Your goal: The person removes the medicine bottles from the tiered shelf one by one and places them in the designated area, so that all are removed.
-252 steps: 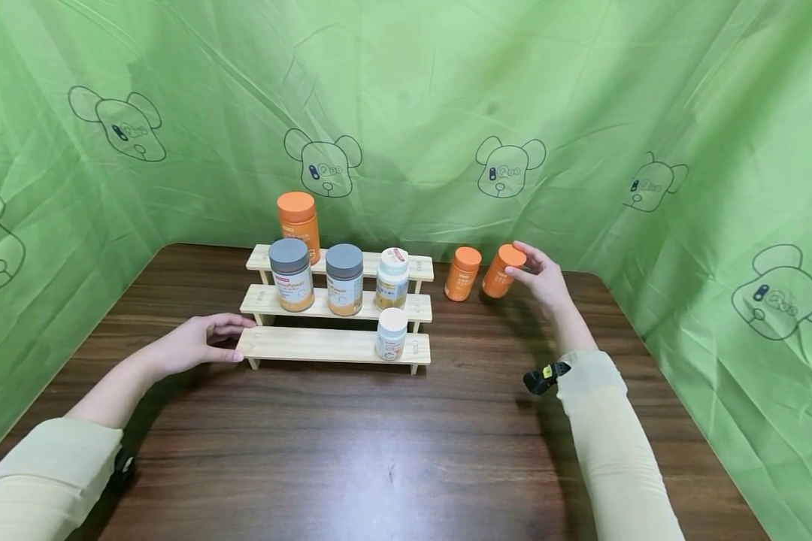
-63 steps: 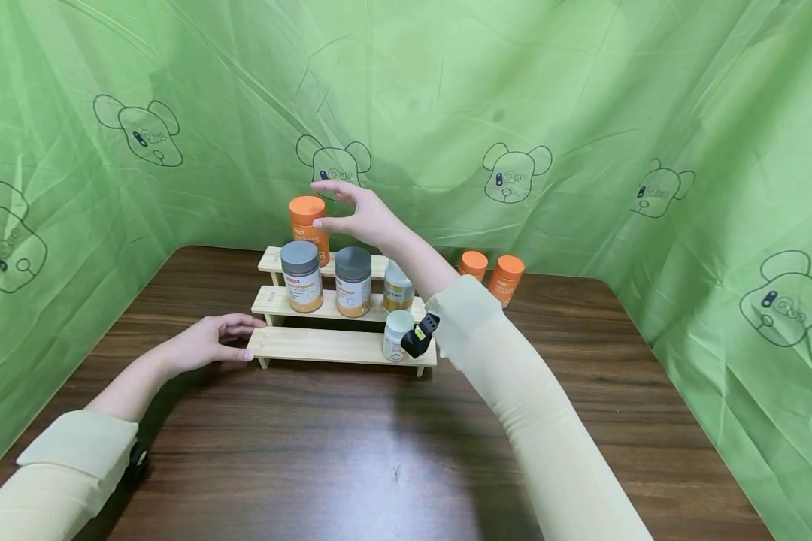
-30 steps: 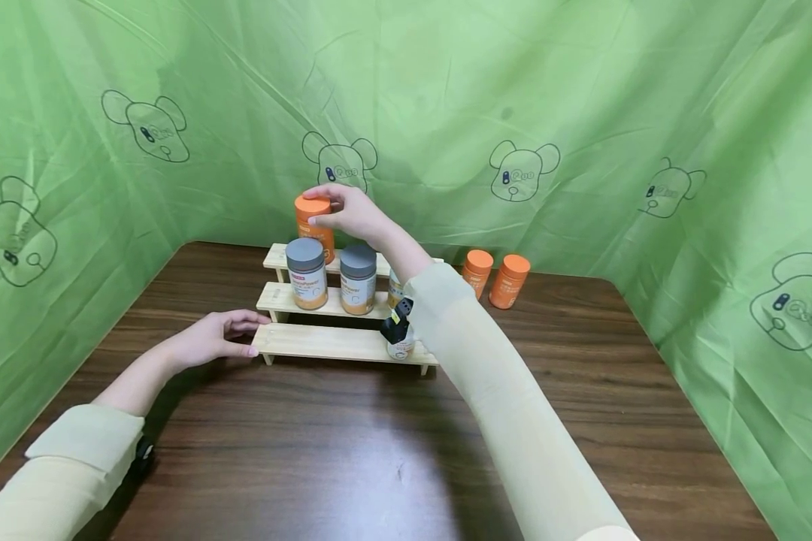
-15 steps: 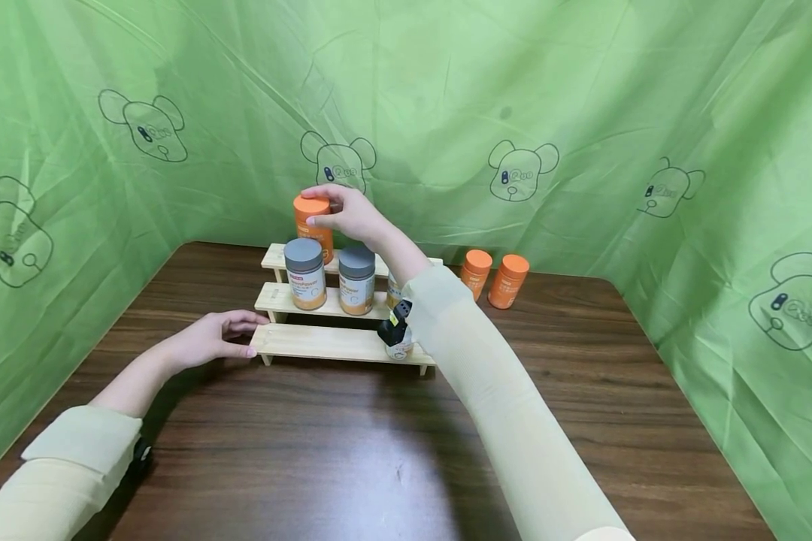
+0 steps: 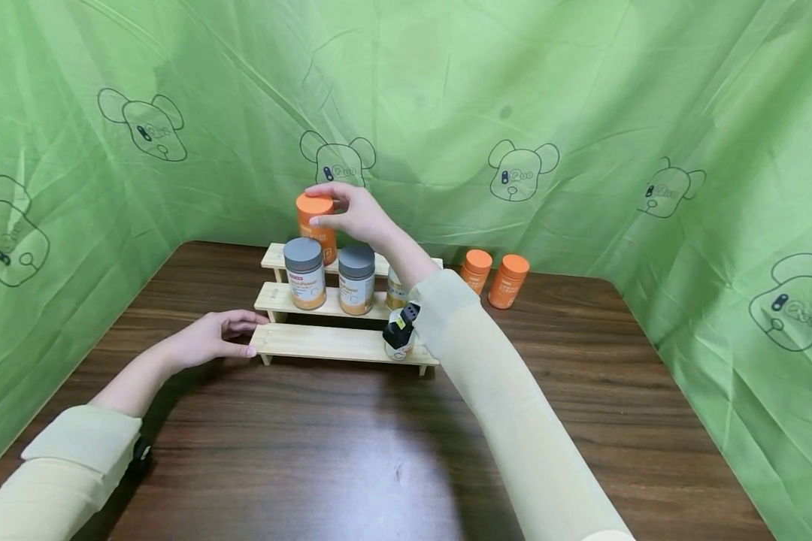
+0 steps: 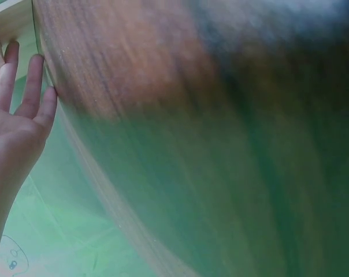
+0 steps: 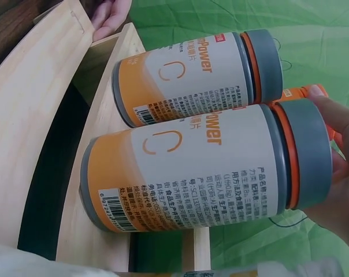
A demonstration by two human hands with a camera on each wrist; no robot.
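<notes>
A three-step wooden display stand holds several supplement bottles. My right hand grips a tall orange bottle by its lid, at the left of the top step; in the right wrist view the grey-lidded jars mostly hide it. Two grey-lidded jars, the left one and the right one, stand upright on the middle step. Beside them a white-and-gold bottle is partly behind my right arm. My left hand holds the left end of the lowest step, thumb in front and fingers behind.
Two smaller orange bottles, one partly covered by my sleeve and one farther right, stand on the brown table. A small white bottle sits on the lowest step, partly behind the wrist camera. Green cloth surrounds the table.
My right hand has gone from the rightmost small orange bottle over to the tall orange one and taken hold of it. That bottle has shifted slightly right since half a second ago. Left hand stays put.
</notes>
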